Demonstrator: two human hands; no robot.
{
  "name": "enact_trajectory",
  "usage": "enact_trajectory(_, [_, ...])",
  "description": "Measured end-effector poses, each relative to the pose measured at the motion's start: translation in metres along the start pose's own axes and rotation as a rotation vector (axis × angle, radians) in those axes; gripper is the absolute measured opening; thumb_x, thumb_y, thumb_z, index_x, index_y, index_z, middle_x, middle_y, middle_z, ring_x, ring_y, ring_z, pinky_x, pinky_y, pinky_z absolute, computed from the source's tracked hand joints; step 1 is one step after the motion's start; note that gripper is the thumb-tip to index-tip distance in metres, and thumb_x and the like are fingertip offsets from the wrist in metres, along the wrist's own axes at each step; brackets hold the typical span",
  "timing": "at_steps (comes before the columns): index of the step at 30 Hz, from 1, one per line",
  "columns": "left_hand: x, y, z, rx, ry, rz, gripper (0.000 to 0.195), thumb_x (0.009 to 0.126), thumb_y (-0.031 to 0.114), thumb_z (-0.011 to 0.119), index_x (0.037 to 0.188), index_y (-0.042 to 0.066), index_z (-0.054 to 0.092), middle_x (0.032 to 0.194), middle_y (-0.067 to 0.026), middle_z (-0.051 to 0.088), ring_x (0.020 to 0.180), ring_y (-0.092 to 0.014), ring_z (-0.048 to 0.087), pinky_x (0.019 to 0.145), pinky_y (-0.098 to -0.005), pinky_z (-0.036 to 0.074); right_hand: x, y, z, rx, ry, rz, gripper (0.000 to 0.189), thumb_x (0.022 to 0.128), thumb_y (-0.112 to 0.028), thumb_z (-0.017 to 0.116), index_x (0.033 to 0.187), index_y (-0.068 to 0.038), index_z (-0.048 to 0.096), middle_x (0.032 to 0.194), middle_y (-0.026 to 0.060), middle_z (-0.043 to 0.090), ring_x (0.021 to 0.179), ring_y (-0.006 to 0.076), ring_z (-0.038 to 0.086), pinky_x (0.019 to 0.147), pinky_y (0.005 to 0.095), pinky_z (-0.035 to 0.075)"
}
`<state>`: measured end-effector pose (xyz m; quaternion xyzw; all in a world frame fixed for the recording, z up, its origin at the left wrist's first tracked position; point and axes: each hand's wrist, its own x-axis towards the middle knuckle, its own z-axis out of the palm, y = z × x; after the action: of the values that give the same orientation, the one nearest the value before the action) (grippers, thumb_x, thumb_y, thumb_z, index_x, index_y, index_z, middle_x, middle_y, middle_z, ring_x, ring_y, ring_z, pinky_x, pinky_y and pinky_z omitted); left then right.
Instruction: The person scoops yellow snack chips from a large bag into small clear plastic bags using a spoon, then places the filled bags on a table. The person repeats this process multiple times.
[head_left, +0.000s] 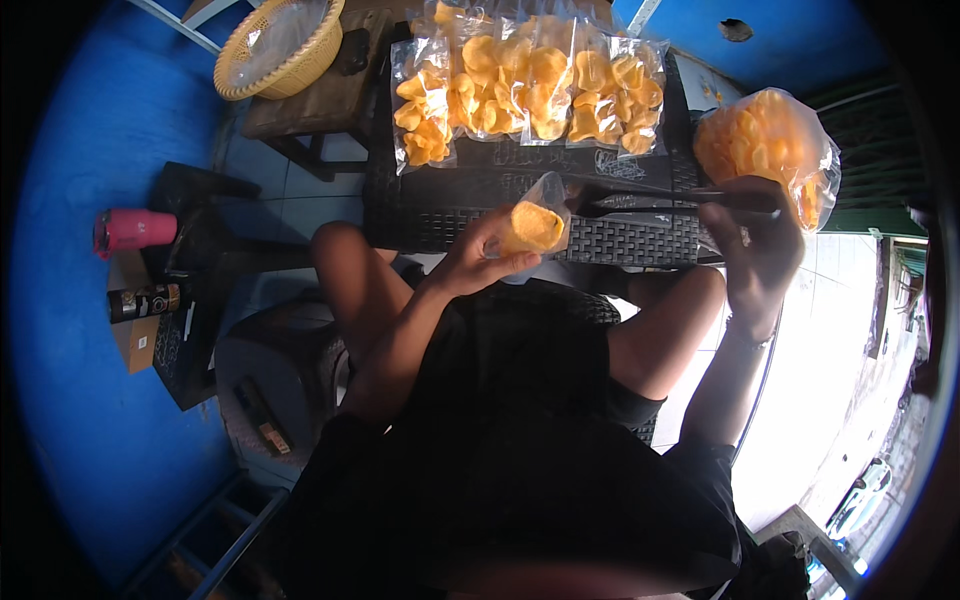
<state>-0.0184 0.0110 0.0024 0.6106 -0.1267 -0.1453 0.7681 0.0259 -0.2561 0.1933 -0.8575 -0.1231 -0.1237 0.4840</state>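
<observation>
My left hand (484, 255) holds a small clear plastic bag (553, 191) with orange-yellow crackers (536, 225) in it, over the near edge of a black woven-pattern table (630, 244). In my right hand (761, 247) is a pair of dark tongs (675, 196), whose tips point left, close beside the small bag; I see no cracker between them. A large clear bag of crackers (757, 139) stands just beyond my right hand. Several filled clear bags (551, 90) lie in a row along the far side of the table.
A yellow woven plastic basket (330, 56) with clear bags inside rests on a wooden stool (274, 120) at upper left. Further left are a pink tumbler (139, 229), a black can (146, 301) and a cardboard box (139, 345). A dark plastic chair (262, 352) stands beside my left leg.
</observation>
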Motion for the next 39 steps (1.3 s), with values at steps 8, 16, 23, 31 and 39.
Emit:
enact_trajectory(8, [0.0, 0.001, 0.005, -0.128, -0.039, -0.021, 0.059, 0.086, 0.025, 0.076, 0.131, -0.001, 0.049, 0.118, -0.0079, 0.061, 0.111, -0.017, 0.057, 0.099, -0.0325, 0.045, -0.009, 0.008, 0.043, 0.004, -0.311, 0.013, 0.024, 0.078, -0.002, 0.076, 0.096, -0.001, 0.061, 0.081, 0.007, 0.072, 0.07, 0.0121, 0.07, 0.06, 0.0249, 0.051])
enact_trajectory(16, [0.003, 0.001, 0.005, -0.025, 0.029, 0.017, 0.039, 0.101, 0.033, 0.053, 0.113, -0.003, 0.064, 0.114, -0.0129, 0.065, 0.11, -0.02, 0.061, 0.097, -0.0319, 0.047, -0.02, 0.014, 0.072, -0.018, -0.494, -0.192, 0.025, 0.077, -0.008, 0.078, 0.094, -0.004, 0.061, 0.078, 0.0092, 0.07, 0.069, 0.0224, 0.071, 0.06, 0.0317, 0.053])
enact_trajectory(23, [0.003, -0.004, 0.0, 0.06, 0.142, 0.044, 0.04, 0.103, 0.032, 0.048, 0.106, -0.002, 0.068, 0.105, -0.0121, 0.069, 0.1, -0.018, 0.066, 0.092, -0.0321, 0.05, -0.016, 0.005, 0.056, -0.02, -0.315, -0.056, 0.026, 0.075, -0.011, 0.081, 0.095, -0.005, 0.065, 0.078, 0.0039, 0.07, 0.059, 0.01, 0.064, 0.055, 0.0236, 0.048])
enact_trajectory(31, [0.004, -0.01, -0.003, 0.131, 0.212, 0.081, 0.038, 0.103, 0.031, 0.049, 0.102, -0.001, 0.07, 0.096, -0.0099, 0.072, 0.08, -0.012, 0.064, 0.074, -0.0282, 0.051, -0.002, 0.002, 0.01, 0.087, 0.263, 0.171, 0.043, 0.086, -0.013, 0.072, 0.121, 0.003, 0.054, 0.084, 0.0132, 0.068, 0.079, 0.0167, 0.064, 0.076, 0.0263, 0.049])
enact_trajectory(39, [0.007, -0.016, -0.002, 0.148, 0.237, 0.113, 0.036, 0.102, 0.03, 0.05, 0.101, 0.0, 0.071, 0.094, -0.0088, 0.072, 0.075, -0.011, 0.062, 0.071, -0.0269, 0.05, -0.027, 0.02, 0.036, 0.43, -0.034, 0.147, 0.039, 0.087, -0.001, 0.051, 0.125, 0.001, 0.045, 0.084, 0.0117, 0.059, 0.063, 0.0134, 0.055, 0.059, 0.0258, 0.047])
